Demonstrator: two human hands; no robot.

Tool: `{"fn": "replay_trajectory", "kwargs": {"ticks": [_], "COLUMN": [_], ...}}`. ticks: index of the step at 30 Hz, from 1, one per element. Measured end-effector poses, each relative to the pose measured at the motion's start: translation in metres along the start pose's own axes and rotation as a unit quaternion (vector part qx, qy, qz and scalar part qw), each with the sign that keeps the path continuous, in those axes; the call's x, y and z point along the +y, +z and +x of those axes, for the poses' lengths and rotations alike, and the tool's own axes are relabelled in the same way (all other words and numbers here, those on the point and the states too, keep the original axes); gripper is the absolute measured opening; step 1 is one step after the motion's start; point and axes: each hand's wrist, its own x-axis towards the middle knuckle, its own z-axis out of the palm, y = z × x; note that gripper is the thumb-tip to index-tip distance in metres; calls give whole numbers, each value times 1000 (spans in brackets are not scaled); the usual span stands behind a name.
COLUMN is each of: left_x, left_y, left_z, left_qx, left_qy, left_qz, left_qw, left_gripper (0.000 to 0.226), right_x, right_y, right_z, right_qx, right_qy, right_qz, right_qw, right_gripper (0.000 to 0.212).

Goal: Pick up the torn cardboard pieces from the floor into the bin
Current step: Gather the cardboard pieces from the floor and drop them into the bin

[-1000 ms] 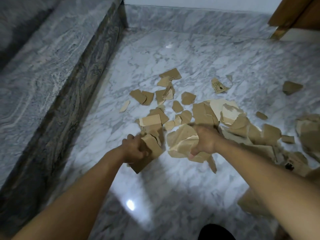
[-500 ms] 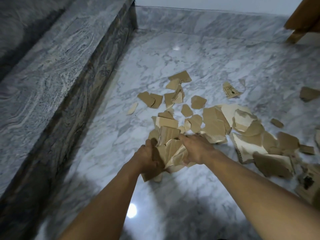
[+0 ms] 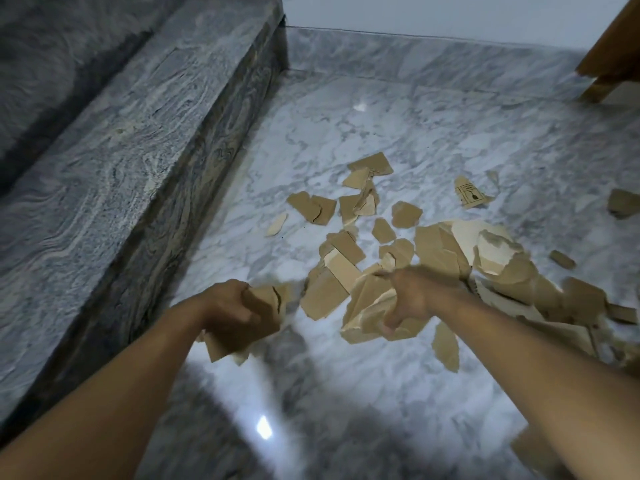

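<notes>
Several torn brown cardboard pieces (image 3: 433,247) lie scattered on the marble floor (image 3: 346,393), thickest at the middle and right. My left hand (image 3: 232,311) is closed around a bunch of cardboard pieces (image 3: 263,306) held just above the floor. My right hand (image 3: 415,296) grips a larger crumpled wad of cardboard (image 3: 367,306). One small piece (image 3: 446,346) lies under my right forearm. A printed piece (image 3: 469,195) sits farther back. No bin is in view.
A grey marble step (image 3: 145,161) rises along the left side. A marble skirting and white wall (image 3: 433,12) close the far end. A wooden door frame (image 3: 609,64) stands at the top right. More cardboard (image 3: 533,448) shows at the bottom right edge.
My two hands, pressed together on one bundle half a second ago, have drawn apart, each keeping its own handful. The view has shifted slightly.
</notes>
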Motion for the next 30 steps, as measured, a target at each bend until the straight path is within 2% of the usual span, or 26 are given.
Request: {"fn": "replay_trajectory", "kwargs": {"ticks": [2, 6, 9, 12, 14, 17, 19, 21, 23, 26, 30], "left_x": [4, 39, 71, 95, 102, 103, 100, 100, 100, 103, 100], "left_y": [-8, -3, 25, 61, 74, 75, 72, 72, 74, 77, 81], "left_z": [-3, 5, 37, 62, 68, 73, 74, 73, 71, 72, 68], "left_qx": [26, 26, 23, 67, 109, 116, 109, 111, 112, 119, 134], "left_qy": [14, 48, 61, 50, 27, 11, 5, 4, 4, 22, 62], "left_qz": [-22, -65, 5, 84, 86, 76, 53, 50, 56, 25, -41], "left_qw": [999, 996, 998, 993, 990, 990, 993, 993, 992, 992, 988], "left_gripper": [74, 28, 50, 75, 83, 86, 88, 89, 88, 88, 79], "right_x": [-9, -28, -32, -18, 0, 33, 47, 55, 55, 52, 58], "right_y": [-19, -57, -73, -68, -63, -57, -40, -7, 34, 69, 75], "right_z": [1, 13, 20, 20, 16, -2, -19, -33, -40, -46, -46], "right_qx": [22, 60, 64, 75, 81, 38, -25, -54, -12, 118, 118], "right_qy": [7, 14, 44, 88, 97, 99, 121, 158, 188, 210, 202], "right_qz": [24, 53, 23, -11, -24, 17, 54, 66, 63, 50, 92], "right_qw": [999, 997, 997, 993, 992, 994, 991, 984, 980, 969, 968], "right_gripper": [105, 104, 100, 87, 96, 131, 134, 132, 128, 110, 106]}}
